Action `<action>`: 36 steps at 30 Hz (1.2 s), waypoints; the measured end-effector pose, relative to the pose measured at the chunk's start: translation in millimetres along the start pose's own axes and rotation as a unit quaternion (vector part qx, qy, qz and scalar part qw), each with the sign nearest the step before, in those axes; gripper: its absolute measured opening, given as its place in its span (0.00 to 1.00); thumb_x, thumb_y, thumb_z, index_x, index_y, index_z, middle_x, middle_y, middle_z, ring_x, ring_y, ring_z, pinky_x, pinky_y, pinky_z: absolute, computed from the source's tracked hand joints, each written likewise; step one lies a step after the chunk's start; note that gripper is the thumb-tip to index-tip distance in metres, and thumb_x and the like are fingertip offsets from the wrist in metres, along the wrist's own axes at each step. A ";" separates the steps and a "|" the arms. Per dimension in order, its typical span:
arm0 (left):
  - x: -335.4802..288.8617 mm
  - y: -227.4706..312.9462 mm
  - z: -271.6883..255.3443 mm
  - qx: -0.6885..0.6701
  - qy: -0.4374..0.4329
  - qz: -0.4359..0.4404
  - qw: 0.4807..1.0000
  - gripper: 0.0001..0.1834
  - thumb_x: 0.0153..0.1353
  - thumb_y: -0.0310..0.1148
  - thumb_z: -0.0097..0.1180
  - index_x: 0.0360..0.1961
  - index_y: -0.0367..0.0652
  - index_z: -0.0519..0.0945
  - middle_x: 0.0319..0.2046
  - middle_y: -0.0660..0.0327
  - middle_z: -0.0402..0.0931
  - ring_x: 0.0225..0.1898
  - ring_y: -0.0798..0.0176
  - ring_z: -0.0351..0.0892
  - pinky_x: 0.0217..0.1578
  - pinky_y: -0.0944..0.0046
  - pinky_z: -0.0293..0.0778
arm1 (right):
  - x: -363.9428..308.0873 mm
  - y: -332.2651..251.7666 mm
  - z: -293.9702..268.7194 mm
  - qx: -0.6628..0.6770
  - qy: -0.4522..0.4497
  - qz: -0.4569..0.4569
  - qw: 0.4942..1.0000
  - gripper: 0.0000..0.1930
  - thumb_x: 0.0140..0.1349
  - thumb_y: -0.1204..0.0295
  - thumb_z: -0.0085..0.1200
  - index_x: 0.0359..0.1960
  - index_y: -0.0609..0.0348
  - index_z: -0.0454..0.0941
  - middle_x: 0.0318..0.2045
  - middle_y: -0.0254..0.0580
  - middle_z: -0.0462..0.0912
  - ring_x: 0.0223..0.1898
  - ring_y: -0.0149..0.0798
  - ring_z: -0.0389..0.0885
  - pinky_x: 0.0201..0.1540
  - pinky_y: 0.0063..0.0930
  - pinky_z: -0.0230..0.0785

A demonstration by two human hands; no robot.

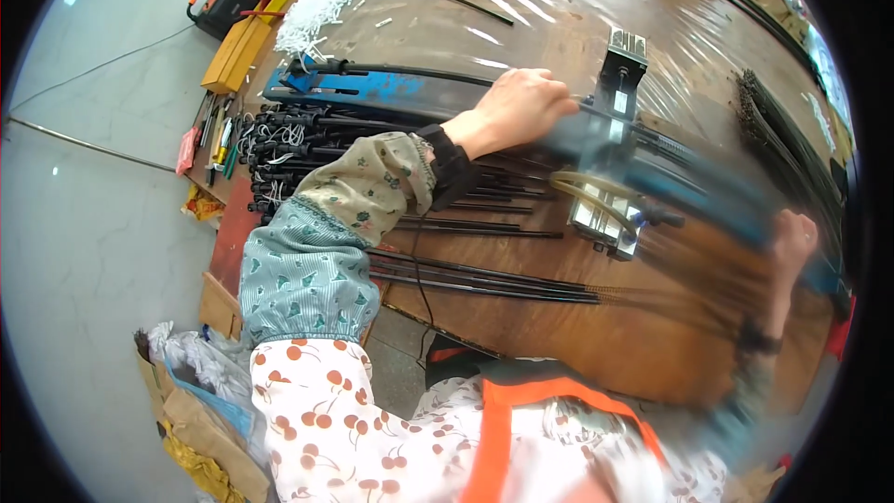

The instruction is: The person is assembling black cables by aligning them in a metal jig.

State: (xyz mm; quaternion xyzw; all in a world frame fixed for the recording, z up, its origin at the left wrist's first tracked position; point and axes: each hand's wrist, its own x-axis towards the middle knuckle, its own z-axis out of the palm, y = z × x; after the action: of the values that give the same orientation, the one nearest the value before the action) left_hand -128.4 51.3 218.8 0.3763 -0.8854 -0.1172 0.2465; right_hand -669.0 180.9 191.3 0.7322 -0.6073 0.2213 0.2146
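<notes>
My left hand [526, 104] is closed around a long black rod [419, 72] over the blue fixture [372, 86]. The rod runs from the fixture's left end, beneath my fingers, toward a metal clamping device [622, 74]. Below that device sits a second metal block [605, 214], with a yellowish hose [591, 188] looping over it. My right hand [794, 237] is at the far right, curled and smeared by motion; what it holds, if anything, cannot be made out. Blurred dark and blue shapes stretch between the device and my right hand.
Black rods with fittings and white ties [284, 144] are piled at the left. Thin black rods [484, 284] lie nearer me. White short pieces [321, 9] are heaped at the back left, near a yellow box [240, 47]. A dark rod bundle [787, 140] lies right.
</notes>
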 end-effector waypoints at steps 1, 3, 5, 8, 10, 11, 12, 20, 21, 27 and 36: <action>-2.6 -0.8 2.7 -0.019 0.014 -0.026 0.999 0.11 0.63 0.39 0.59 0.32 0.44 0.86 0.30 0.52 0.79 0.34 0.47 0.80 0.37 0.52 0.75 | 4.2 -5.3 1.6 -0.006 0.011 -0.011 1.000 0.05 0.63 0.73 0.60 0.36 0.60 0.79 0.29 0.42 0.76 0.37 0.44 0.74 0.56 0.39 0.64; -3.0 6.3 -0.1 -0.021 0.015 -0.036 0.999 0.11 0.63 0.39 0.59 0.32 0.44 0.86 0.30 0.53 0.79 0.34 0.47 0.80 0.38 0.52 0.75 | 0.8 -0.1 -3.3 -0.022 0.020 -0.019 0.999 0.05 0.63 0.72 0.60 0.36 0.60 0.79 0.29 0.42 0.76 0.37 0.44 0.74 0.56 0.39 0.64; -2.8 8.2 -2.6 -0.022 0.016 -0.047 0.999 0.11 0.63 0.39 0.60 0.31 0.44 0.87 0.31 0.53 0.79 0.34 0.48 0.80 0.38 0.52 0.75 | -6.6 10.9 -4.9 -0.022 -0.044 0.027 0.998 0.05 0.64 0.72 0.58 0.38 0.59 0.81 0.32 0.40 0.79 0.42 0.43 0.77 0.60 0.39 0.61; -3.0 0.9 -4.4 -0.028 0.008 -0.038 0.999 0.11 0.63 0.39 0.59 0.33 0.44 0.86 0.32 0.52 0.80 0.35 0.46 0.80 0.39 0.52 0.76 | -9.5 -11.2 -16.9 -0.032 -0.038 0.027 0.998 0.08 0.65 0.72 0.58 0.43 0.56 0.83 0.40 0.40 0.84 0.51 0.42 0.78 0.65 0.40 0.56; 7.5 -6.7 1.7 -0.008 -0.042 0.023 0.999 0.12 0.66 0.39 0.56 0.37 0.43 0.85 0.33 0.51 0.80 0.38 0.45 0.80 0.40 0.50 0.76 | 3.4 -56.2 -27.4 -0.050 -0.031 -0.040 0.997 0.17 0.64 0.75 0.57 0.56 0.55 0.81 0.54 0.42 0.83 0.64 0.43 0.72 0.69 0.42 0.52; 8.3 -5.4 0.4 0.033 -0.087 0.014 0.996 0.12 0.68 0.39 0.53 0.39 0.41 0.82 0.35 0.49 0.81 0.40 0.43 0.80 0.41 0.48 0.75 | 15.8 -96.4 -33.2 -0.035 -0.014 -0.053 0.998 0.21 0.63 0.77 0.57 0.59 0.57 0.78 0.55 0.42 0.82 0.65 0.44 0.70 0.69 0.43 0.52; 9.0 -6.4 3.4 0.045 -0.082 0.027 0.995 0.12 0.69 0.38 0.52 0.37 0.41 0.79 0.33 0.47 0.81 0.38 0.41 0.81 0.39 0.46 0.76 | 21.1 -120.1 -44.7 -0.012 -0.023 -0.082 0.996 0.22 0.62 0.79 0.57 0.59 0.59 0.77 0.56 0.42 0.82 0.66 0.45 0.69 0.69 0.43 0.51; 9.6 9.3 3.1 0.120 -0.059 -0.038 0.990 0.13 0.69 0.42 0.50 0.33 0.44 0.76 0.28 0.48 0.80 0.35 0.40 0.80 0.35 0.45 0.74 | -2.4 -175.0 -38.4 0.094 -0.017 -0.050 0.994 0.16 0.60 0.72 0.61 0.50 0.56 0.83 0.41 0.38 0.85 0.49 0.41 0.79 0.53 0.38 0.60; 9.5 10.5 3.4 0.116 -0.061 -0.031 0.991 0.13 0.69 0.42 0.50 0.33 0.44 0.76 0.28 0.48 0.80 0.35 0.40 0.80 0.35 0.45 0.74 | -1.6 -179.8 -37.0 0.089 -0.019 -0.044 0.995 0.16 0.60 0.72 0.61 0.50 0.56 0.83 0.41 0.38 0.85 0.49 0.41 0.79 0.53 0.38 0.60; 4.2 12.2 6.2 0.098 -0.071 -0.037 0.992 0.14 0.69 0.42 0.50 0.32 0.44 0.75 0.28 0.49 0.80 0.35 0.40 0.80 0.34 0.45 0.73 | 10.0 -209.8 -3.4 0.240 -0.051 -0.064 0.967 0.14 0.54 0.80 0.59 0.43 0.59 0.81 0.34 0.41 0.83 0.42 0.45 0.80 0.46 0.39 0.63; 18.2 -8.5 17.4 0.173 0.056 0.178 0.967 0.07 0.68 0.37 0.54 0.34 0.46 0.74 0.28 0.59 0.79 0.31 0.52 0.82 0.29 0.54 0.75 | 14.5 -202.3 11.8 0.349 -0.075 -0.002 0.934 0.15 0.58 0.74 0.63 0.45 0.65 0.77 0.30 0.49 0.77 0.30 0.51 0.76 0.35 0.38 0.71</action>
State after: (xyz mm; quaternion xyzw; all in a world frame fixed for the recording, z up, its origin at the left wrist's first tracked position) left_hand -143.2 32.6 207.0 0.2558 -0.9295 0.1051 0.2438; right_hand -466.7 197.0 181.0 0.7770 -0.5046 0.3630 -0.0999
